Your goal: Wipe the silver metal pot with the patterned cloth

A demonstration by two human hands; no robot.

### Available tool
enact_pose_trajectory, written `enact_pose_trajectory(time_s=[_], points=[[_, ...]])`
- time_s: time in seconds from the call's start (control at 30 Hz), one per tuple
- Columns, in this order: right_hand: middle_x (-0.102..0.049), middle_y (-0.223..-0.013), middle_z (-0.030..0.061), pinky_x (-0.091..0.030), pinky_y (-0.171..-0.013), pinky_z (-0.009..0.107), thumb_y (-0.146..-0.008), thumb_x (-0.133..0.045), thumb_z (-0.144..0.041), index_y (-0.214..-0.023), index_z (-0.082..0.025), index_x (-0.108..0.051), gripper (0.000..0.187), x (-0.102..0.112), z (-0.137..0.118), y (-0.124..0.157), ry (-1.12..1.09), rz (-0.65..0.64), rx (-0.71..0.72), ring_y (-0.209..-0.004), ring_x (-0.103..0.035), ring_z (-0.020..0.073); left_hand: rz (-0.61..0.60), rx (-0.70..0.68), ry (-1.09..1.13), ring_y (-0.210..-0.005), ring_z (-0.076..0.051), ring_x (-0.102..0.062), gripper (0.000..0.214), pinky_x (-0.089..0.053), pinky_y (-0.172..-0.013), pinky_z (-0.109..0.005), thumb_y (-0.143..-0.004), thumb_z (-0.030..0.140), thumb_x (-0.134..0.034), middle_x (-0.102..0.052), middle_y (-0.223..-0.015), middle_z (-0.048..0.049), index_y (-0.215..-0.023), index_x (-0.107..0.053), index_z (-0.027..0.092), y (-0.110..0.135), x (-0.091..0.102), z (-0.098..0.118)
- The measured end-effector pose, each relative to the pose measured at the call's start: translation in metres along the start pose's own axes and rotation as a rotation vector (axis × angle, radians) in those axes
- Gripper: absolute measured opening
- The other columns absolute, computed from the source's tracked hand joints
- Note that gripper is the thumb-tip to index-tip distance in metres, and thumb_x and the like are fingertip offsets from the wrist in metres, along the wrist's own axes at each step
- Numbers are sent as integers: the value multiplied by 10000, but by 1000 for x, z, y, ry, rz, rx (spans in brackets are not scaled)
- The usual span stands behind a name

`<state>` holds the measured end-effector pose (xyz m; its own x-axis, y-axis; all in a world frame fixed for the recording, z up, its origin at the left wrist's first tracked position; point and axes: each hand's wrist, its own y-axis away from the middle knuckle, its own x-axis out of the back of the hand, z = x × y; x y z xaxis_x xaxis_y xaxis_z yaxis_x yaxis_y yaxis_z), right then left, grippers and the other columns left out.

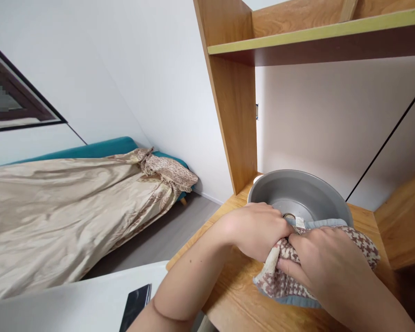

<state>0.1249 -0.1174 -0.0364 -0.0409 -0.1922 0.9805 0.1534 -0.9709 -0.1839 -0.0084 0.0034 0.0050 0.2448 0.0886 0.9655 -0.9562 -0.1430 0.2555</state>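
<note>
A brown-and-cream houndstooth cloth (290,281) with grey-blue edging and a small white tag lies bunched over the near rim of a grey basin (297,182). My left hand (259,228) is closed on the cloth's upper left part, its fingertips hidden in the folds. Close against it, my right hand (332,258) grips the same cloth from the right, thumb pressed into the fabric. The two hands meet at the gathered middle. Inside the basin, just beyond my left fingers, a small round brownish thing shows in part; its kind is unclear.
The basin stands on a wooden desk (240,276) under a shelf with a yellow-green edge (314,34). An upright wooden side panel (233,115) rises at the left. Further left are a white surface (90,295) with a black flat object (135,304) and a teal sofa (107,145) under a beige cover.
</note>
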Motion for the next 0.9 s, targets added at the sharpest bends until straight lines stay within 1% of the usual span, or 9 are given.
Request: enact_pose_trajectory(time_s=[0.07,0.17,0.3,0.47,0.63,0.7,0.83,0.9], points=[[-657,-564,46,-143,-560,362,-922,-618,-424,-633,-251,-673,341,1,0,-1,-9,6,-9,-511,-559,231,-1,13,6,-656,-213,-669,208,-355,-521,-333,-821,413,-725,-747,-780,-24,-806,-652,219,0,-1,0],[-675,-589,58,-151,-558,366,-923,-614,-408,-656,-248,-693,321,6,-1,-4,-17,-50,-28,-529,-572,237,-7,21,19,-667,-213,-673,217,-382,-543,-329,-855,436,-695,-754,-806,-24,-826,-647,226,-1,0,0],[-674,-592,56,-152,-545,368,-936,-595,-391,-653,-248,-687,331,9,-1,-7,-17,-99,-27,-528,-558,220,-18,28,18,-688,-214,-681,169,-376,-539,-320,-853,398,-696,-765,-838,-24,-846,-656,233,-2,2,1],[-654,-577,47,-143,-538,369,-953,-575,-398,-652,-247,-671,351,7,0,-5,-24,-66,0,-519,-521,202,-20,47,8,-649,-204,-661,166,-327,-506,-316,-841,386,-700,-737,-778,-20,-822,-643,231,-2,2,2],[-645,-571,44,-138,-530,368,-966,-557,-409,-641,-247,-659,377,7,1,-6,-12,-67,3,-504,-485,192,-11,64,14,-646,-204,-654,193,-308,-502,-317,-829,404,-704,-726,-766,-12,-818,-614,233,-2,1,3],[-654,-586,44,-141,-530,369,-973,-549,-405,-652,-247,-668,376,9,0,-7,-4,-108,-4,-510,-487,191,-17,65,16,-650,-208,-660,192,-316,-503,-316,-828,411,-705,-733,-773,-18,-831,-627,235,-2,1,3],[-689,-646,41,-151,-536,370,-990,-520,-381,-692,-252,-694,368,15,-2,-8,-10,-229,-17,-548,-526,197,-32,61,19,-676,-217,-679,189,-375,-529,-313,-830,414,-711,-756,-820,-29,-862,-654,236,-2,1,2],[-702,-671,44,-148,-547,371,-992,-513,-379,-710,-253,-704,364,15,-2,-7,-12,-229,-19,-573,-548,208,-32,55,13,-686,-219,-686,187,-397,-544,-316,-834,412,-713,-764,-837,-31,-860,-659,234,-2,1,2]])
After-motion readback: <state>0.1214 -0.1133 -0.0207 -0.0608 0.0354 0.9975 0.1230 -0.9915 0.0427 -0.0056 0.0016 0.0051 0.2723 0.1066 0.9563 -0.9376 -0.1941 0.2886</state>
